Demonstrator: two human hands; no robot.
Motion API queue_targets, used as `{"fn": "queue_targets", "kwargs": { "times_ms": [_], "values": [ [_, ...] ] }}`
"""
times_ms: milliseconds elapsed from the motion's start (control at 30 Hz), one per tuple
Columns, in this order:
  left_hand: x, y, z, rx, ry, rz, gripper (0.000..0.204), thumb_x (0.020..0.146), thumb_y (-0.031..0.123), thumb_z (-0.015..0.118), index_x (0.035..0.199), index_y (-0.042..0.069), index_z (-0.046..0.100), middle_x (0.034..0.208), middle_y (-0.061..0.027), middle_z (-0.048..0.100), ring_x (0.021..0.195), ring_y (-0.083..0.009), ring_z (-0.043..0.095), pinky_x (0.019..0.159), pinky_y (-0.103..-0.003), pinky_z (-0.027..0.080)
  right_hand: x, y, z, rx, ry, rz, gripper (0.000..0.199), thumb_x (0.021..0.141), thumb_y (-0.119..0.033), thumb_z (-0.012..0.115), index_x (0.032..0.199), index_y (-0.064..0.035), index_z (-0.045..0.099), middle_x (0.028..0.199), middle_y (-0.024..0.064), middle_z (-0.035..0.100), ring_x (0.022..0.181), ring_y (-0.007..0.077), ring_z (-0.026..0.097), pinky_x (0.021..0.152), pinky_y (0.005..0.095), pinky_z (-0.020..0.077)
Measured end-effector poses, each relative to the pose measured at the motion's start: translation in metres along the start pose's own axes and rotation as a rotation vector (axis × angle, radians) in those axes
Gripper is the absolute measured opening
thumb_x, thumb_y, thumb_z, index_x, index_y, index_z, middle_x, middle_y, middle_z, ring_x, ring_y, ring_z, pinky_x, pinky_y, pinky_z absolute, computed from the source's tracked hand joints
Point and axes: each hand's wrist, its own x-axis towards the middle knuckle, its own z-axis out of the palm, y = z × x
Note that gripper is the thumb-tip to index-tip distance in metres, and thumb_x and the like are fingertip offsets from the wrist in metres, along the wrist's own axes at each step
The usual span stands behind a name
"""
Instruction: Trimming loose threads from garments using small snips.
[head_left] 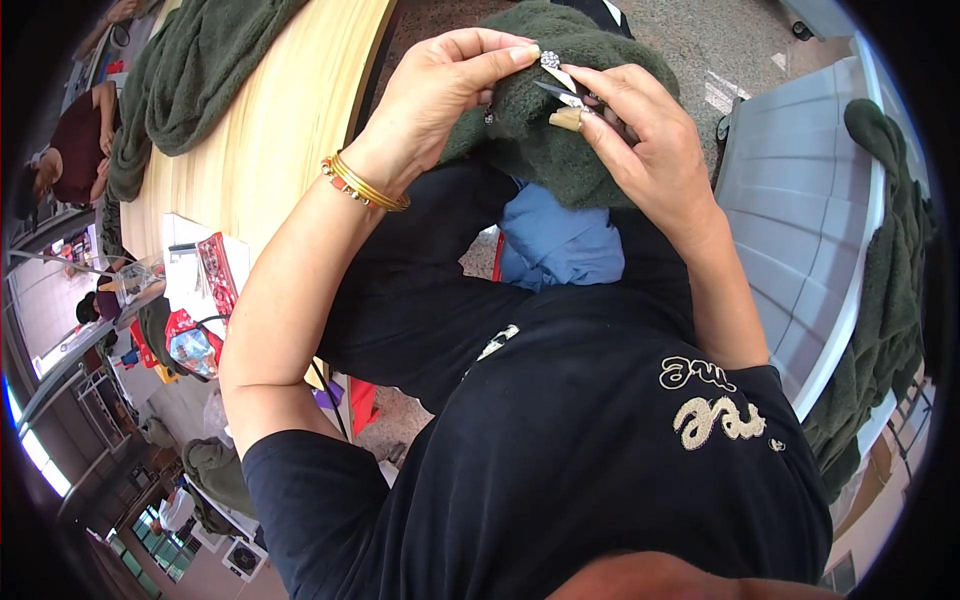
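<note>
The left hand pinched the green fleece taut; the right hand gripped small snips. Trimming seemed underway, the next cut needing careful blade placement.

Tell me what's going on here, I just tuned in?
A seated person is working on a dark green fleece garment held up over their lap. The left hand pinches a small silver stud at the fabric's edge, while the right hand holds small thread snips right at that spot. More green fleece lies on the wooden table to the left, and another piece hangs over a grey bin on the right.
</note>
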Motion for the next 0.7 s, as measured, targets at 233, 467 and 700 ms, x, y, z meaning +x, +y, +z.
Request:
{"fn": "queue_targets", "kwargs": {
  "times_ms": [233,467,700],
  "values": [
    [-0.0013,0.0040,0.0020,-0.242,-0.051,-0.114,0.018,0.086,0.019,0.072,0.098,0.006,0.070,0.085,0.0029,0.067,0.072,-0.0030,0.056,0.066,-0.020,0.044,0.0009,-0.0042,-0.0021,-0.034,0.040,-0.009,0.037,0.080,0.003,0.065,0.117,-0.0009,0.063,0.089,0.0079,0.059,0.068,0.0143,0.055,0.064,0.0263,0.0458],
    [-0.0010,0.0016,0.0051,-0.279,-0.071,-0.140,0.019,0.086,0.019,0.072,0.099,0.005,0.068,0.086,0.0018,0.068,0.072,-0.0037,0.058,0.068,-0.021,0.046,0.0024,0.0026,-0.0011,-0.068,0.073,-0.016,0.035,0.082,0.002,0.065,0.116,0.0001,0.062,0.089,0.0086,0.059,0.071,0.0157,0.057,0.065,0.0266,0.0465],
    [-0.0009,0.0006,0.0042,-0.305,-0.087,-0.143,0.018,0.087,0.018,0.070,0.099,0.005,0.068,0.092,-0.0016,0.070,0.080,-0.0069,0.063,0.073,-0.023,0.049,0.0053,0.0055,0.0010,-0.098,0.103,-0.056,0.032,0.082,0.000,0.065,0.114,0.0012,0.062,0.088,0.0103,0.060,0.073,0.0191,0.059,0.067,0.0285,0.0473]
  ]
}}
